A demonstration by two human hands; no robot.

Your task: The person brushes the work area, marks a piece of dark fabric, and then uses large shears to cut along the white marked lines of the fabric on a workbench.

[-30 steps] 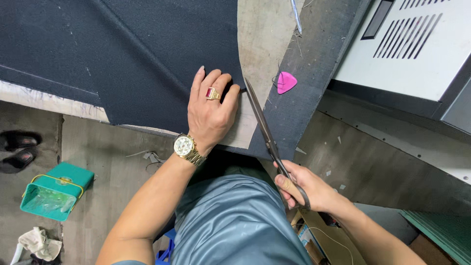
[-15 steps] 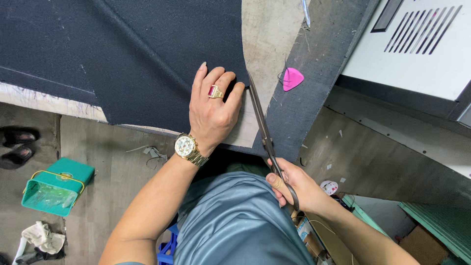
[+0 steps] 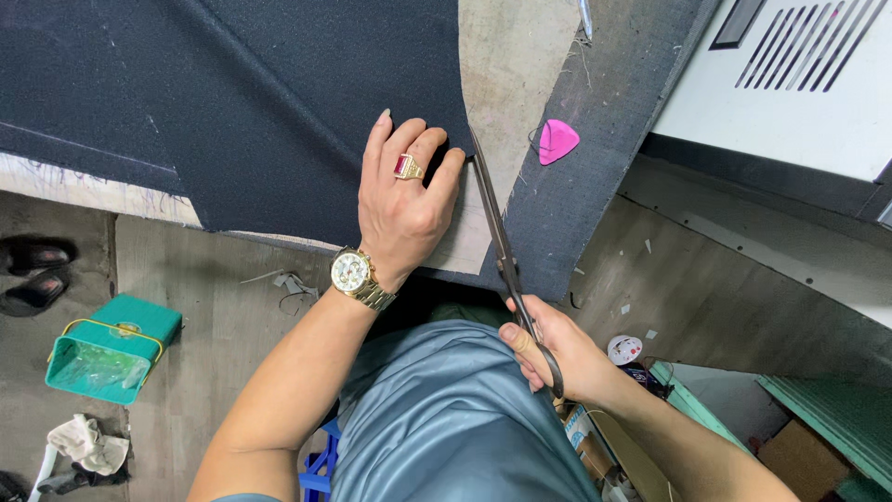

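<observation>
Dark navy fabric (image 3: 232,112) lies spread over a worktable (image 3: 511,74). My left hand (image 3: 404,200), with a red-stone ring and a gold watch, presses flat on the fabric near its cut edge. My right hand (image 3: 548,353) grips the handles of long tailor's scissors (image 3: 497,242), whose blades point up along the right edge of the fabric, just beside my left fingers. A second strip of dark fabric (image 3: 595,158) lies to the right of the blades, with a pink triangular piece of tailor's chalk (image 3: 557,139) on it.
A white machine housing with vents (image 3: 790,84) stands at the upper right. On the floor at the left are a teal basket (image 3: 111,349), a rag (image 3: 88,442) and dark sandals (image 3: 32,274). A blue stool (image 3: 321,465) is below me.
The view has shifted slightly. My right hand with the scissors has drawn a little toward my body and to the left; my left hand stays pressed on the fabric.
</observation>
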